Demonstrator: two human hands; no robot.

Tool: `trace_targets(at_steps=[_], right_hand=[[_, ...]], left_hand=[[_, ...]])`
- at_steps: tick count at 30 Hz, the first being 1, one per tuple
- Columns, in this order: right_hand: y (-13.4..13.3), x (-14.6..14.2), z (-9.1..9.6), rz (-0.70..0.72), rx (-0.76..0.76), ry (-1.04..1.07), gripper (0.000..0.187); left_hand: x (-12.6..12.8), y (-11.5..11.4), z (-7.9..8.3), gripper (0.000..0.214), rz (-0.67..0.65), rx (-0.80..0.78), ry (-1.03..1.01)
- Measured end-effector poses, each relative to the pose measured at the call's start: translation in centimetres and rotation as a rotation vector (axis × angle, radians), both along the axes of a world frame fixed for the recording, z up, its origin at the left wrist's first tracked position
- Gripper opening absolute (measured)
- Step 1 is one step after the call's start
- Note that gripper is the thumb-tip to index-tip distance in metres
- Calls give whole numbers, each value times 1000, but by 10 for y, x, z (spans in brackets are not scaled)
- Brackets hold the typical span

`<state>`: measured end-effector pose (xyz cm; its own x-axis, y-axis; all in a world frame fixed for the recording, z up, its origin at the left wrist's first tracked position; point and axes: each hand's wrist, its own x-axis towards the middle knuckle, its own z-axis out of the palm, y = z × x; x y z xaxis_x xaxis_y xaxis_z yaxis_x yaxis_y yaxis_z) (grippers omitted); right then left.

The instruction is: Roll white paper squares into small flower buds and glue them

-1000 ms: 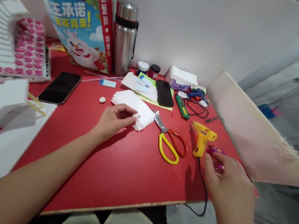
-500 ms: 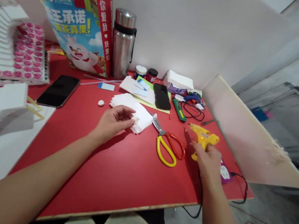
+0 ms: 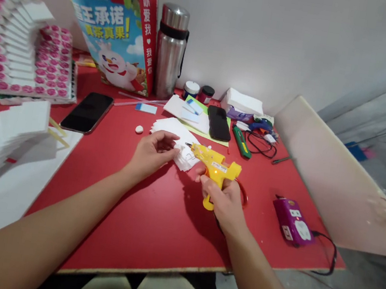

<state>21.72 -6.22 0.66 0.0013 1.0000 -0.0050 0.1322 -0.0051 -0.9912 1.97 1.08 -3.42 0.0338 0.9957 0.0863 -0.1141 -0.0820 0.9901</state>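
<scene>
My right hand [image 3: 223,196] is wrapped round the handle of a yellow hot glue gun [image 3: 217,165], its nozzle pointing left above a stack of white paper [image 3: 169,128]. A small orange light glows on the gun's side. Just left of the nozzle, my left hand [image 3: 152,155] pinches a small crumpled white piece [image 3: 177,153], which looks like paper, between thumb and fingers. Behind the gun lie the scissors, mostly covered, with part of the red handle [image 3: 245,192] showing. A small round white piece [image 3: 139,129] rests left of the stack.
A black phone [image 3: 87,112] and a fanned white folded-paper piece [image 3: 2,143] lie on the left. At the back stand a steel flask [image 3: 170,53] and a printed bag [image 3: 119,30]. A second phone [image 3: 219,123], a green cutter [image 3: 241,142] and a purple power adapter [image 3: 292,221] are rightward.
My right hand has carried the glue gun left from the table's right side to the paper stack, covering most of the scissors. My left hand keeps its pinch. The view has shifted slightly right.
</scene>
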Motion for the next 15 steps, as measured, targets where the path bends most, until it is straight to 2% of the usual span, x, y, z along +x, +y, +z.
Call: trace_targets(at_steps=[3, 6, 15], right_hand=[[1, 1, -8, -32, -44, 51, 33], [1, 3, -12, -2, -53, 55, 37], [2, -4, -4, 34, 15, -18, 34]], left_hand=[[0, 1, 0, 38, 28, -4, 27], [1, 0, 1, 38, 40, -7, 37], [1, -1, 4, 37, 45, 32, 47]])
